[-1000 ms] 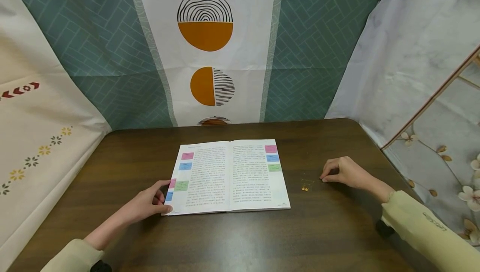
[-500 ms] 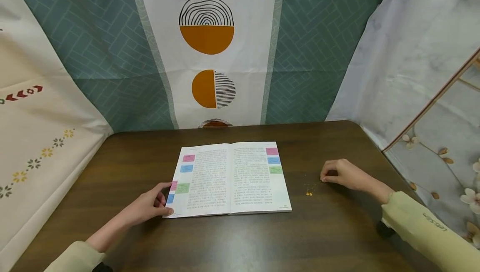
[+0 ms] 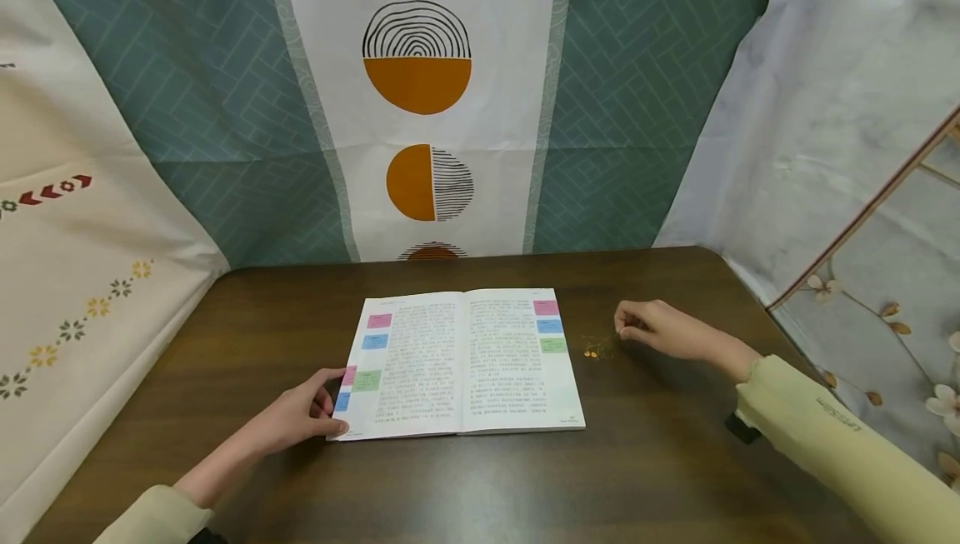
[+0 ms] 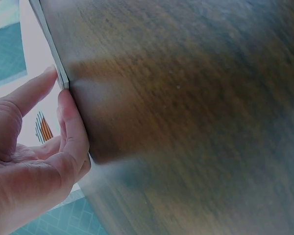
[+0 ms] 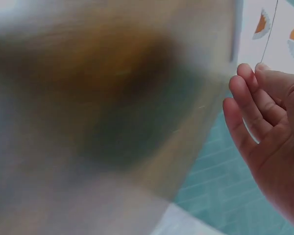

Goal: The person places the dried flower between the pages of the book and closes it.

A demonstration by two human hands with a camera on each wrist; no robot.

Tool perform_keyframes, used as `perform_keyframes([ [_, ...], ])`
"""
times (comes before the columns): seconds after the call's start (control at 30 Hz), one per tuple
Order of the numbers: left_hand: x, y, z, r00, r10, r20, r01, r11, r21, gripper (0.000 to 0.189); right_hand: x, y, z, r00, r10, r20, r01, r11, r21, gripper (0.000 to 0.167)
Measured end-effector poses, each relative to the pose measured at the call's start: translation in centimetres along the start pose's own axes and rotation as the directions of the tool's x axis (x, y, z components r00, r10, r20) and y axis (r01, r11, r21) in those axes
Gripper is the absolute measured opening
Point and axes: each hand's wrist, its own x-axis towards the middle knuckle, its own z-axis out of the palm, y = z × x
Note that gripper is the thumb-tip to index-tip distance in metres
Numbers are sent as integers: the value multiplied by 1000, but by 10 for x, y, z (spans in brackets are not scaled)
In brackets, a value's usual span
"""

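Note:
An open book (image 3: 498,361) with printed pages and pink, blue and green marginal boxes lies on the dark wooden table. At its lower left corner, my left hand (image 3: 300,415) pinches the edge between thumb and fingers; the left wrist view shows the thumb (image 4: 36,90) on the page side. To the right of the book, my right hand (image 3: 663,329) pinches the end of a very fine chain with two small gold beads (image 3: 591,354) hanging from it. In the right wrist view a thin line (image 5: 270,33) runs from the fingertips.
The table (image 3: 480,494) ends at a back edge against a hanging green and white cloth (image 3: 502,94). Floral cloth (image 3: 892,294) hangs at the right, and cream embroidered cloth (image 3: 90,277) at the left.
My right hand has moved left toward the book, and the gold beads with it. My left hand stays at the book's corner. The head view has tilted slightly up.

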Motion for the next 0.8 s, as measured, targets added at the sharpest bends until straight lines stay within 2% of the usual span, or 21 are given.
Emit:
perform_keyframes([
  [0.1, -1, 0, 0, 1000, -1, 1, 1, 1000, 1, 88, 17, -7, -3, 1000, -13, 18, 12, 1000, 7, 3],
  [0.3, 0, 1, 0, 1000, 1, 1, -1, 1000, 4, 88, 48, -19, -5, 997, 11, 76, -13, 1000, 28, 6],
  [0.8, 1, 3, 0, 1000, -5, 3, 5, 1000, 25, 87, 118, -45, 2, 996, 20, 86, -20, 1000, -3, 6],
])
